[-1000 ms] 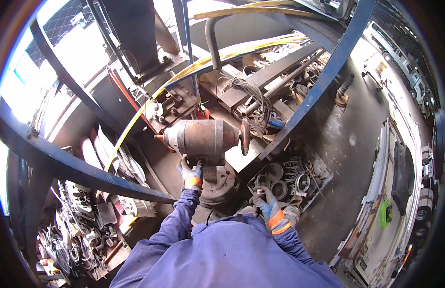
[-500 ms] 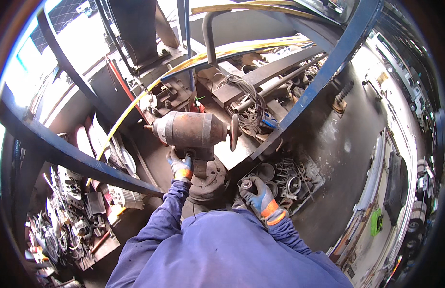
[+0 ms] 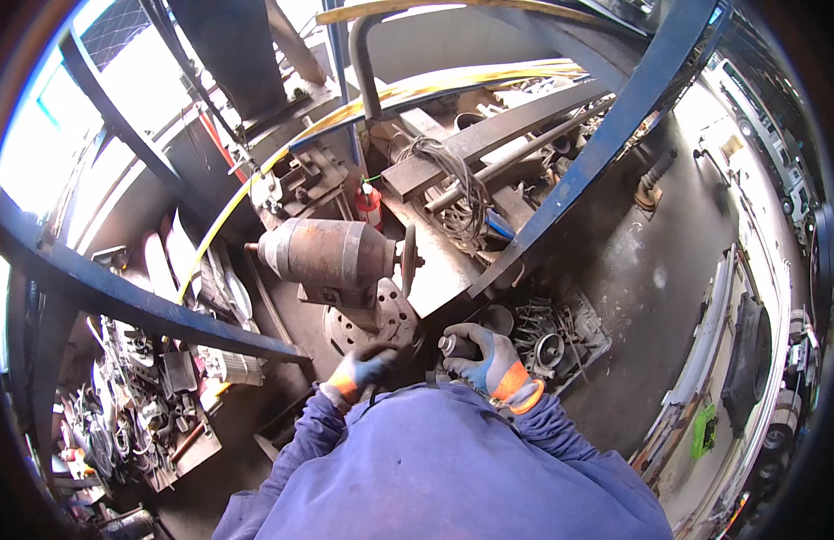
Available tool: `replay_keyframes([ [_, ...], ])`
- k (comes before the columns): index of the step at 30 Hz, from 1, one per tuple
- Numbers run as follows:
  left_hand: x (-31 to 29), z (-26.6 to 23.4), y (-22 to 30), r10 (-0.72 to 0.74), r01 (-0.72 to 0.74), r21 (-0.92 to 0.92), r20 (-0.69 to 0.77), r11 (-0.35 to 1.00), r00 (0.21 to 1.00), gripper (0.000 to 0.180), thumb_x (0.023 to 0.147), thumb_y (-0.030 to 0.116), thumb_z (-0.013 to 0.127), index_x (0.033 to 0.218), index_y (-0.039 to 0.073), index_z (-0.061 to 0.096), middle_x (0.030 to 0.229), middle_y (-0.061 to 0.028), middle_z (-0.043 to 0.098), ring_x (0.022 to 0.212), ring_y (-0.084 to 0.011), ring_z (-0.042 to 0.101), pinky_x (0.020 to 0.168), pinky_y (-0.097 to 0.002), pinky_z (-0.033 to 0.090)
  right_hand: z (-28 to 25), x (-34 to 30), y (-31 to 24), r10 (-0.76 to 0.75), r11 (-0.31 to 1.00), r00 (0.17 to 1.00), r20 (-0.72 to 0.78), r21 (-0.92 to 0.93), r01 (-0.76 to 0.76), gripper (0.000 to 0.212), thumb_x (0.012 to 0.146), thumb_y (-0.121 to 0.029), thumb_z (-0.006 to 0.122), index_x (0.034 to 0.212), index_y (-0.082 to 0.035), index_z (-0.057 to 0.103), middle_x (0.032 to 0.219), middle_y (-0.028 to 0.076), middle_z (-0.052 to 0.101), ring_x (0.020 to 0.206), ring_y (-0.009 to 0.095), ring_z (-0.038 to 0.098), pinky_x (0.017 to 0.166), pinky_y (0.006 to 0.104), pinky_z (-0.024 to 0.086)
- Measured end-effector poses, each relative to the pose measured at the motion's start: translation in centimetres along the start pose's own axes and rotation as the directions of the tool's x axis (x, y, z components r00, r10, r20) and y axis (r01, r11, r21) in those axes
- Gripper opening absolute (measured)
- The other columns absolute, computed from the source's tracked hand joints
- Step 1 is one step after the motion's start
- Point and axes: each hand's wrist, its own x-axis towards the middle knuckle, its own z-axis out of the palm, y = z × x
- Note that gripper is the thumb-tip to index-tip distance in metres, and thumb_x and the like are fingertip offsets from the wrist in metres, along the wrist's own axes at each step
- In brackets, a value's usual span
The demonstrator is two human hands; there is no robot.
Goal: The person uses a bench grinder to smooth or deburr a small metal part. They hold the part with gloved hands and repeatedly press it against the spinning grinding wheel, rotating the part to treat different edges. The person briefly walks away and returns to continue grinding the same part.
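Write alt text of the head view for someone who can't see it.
The person's gloved right hand holds a small dark cylinder with a silvery end; the gloved left hand is near the torso. Ahead stands a rusty, motor-like machine on a round, holed base, amid metal parts.

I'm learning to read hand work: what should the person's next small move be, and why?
Probably bring the left hand to the small dark cylinder. The right hand grips it with its pale end uncovered, facing the left side, and the left hand is close by, with nothing I can make out in it.
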Motion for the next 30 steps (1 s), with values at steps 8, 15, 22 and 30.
replay_keyframes([
  [8,-0.6,4.9,3.3,0.066,-0.023,-0.266,0.155,0.964,0.986,0.042,0.096,0.021,0.062,0.132,0.002,0.055,0.114,-0.0077,0.066,0.091,-0.0118,0.063,0.079,-0.0272,0.053,4.3,-0.1,1.5,0.024,0.991,0.999,-0.028,-0.134,-0.028,0.067,0.062,-0.028,0.088,0.117,-0.004,0.058,0.102,0.015,0.068,0.093,0.026,0.068,0.081,0.0351,0.053],
  [15,0.1,4.5,0.8,0.242,-0.258,-0.158,-0.109,0.953,0.964,0.033,0.096,0.022,0.061,0.122,0.0,0.062,0.109,-0.0076,0.067,0.096,-0.0139,0.062,0.084,-0.0288,0.052,7.0,-1.4,5.6,0.03,0.97,0.99,-0.135,0.243,0.004,0.037,0.085,-0.018,0.073,0.114,0.0,0.057,0.097,0.013,0.068,0.084,0.019,0.067,0.075,0.0313,0.052],
  [22,-0.7,5.8,2.1,0.214,-0.216,-0.234,-0.036,0.948,0.976,0.03,0.094,0.02,0.064,0.118,0.002,0.064,0.104,-0.0029,0.069,0.09,-0.0114,0.063,0.08,-0.0271,0.051,6.2,-2.1,6.9,0.096,0.992,0.995,-0.036,-0.081,-0.099,0.035,0.096,-0.036,0.06,0.107,-0.004,0.063,0.074,0.008,0.067,0.064,0.018,0.065,0.058,0.0345,0.051],
  [30,1.9,6.6,2.6,0.16,-0.158,-0.338,-0.022,0.928,0.987,0.029,0.096,0.019,0.062,0.121,0.004,0.062,0.107,-0.0001,0.067,0.09,-0.0091,0.061,0.08,-0.0245,0.05,6.1,0.0,7.9,0.504,0.613,0.834,0.224,0.588,-0.528,0.043,0.097,-0.05,0.053,0.113,-0.011,0.064,0.072,-0.002,0.057,0.048,0.009,0.047,0.045,0.0256,0.04],
])
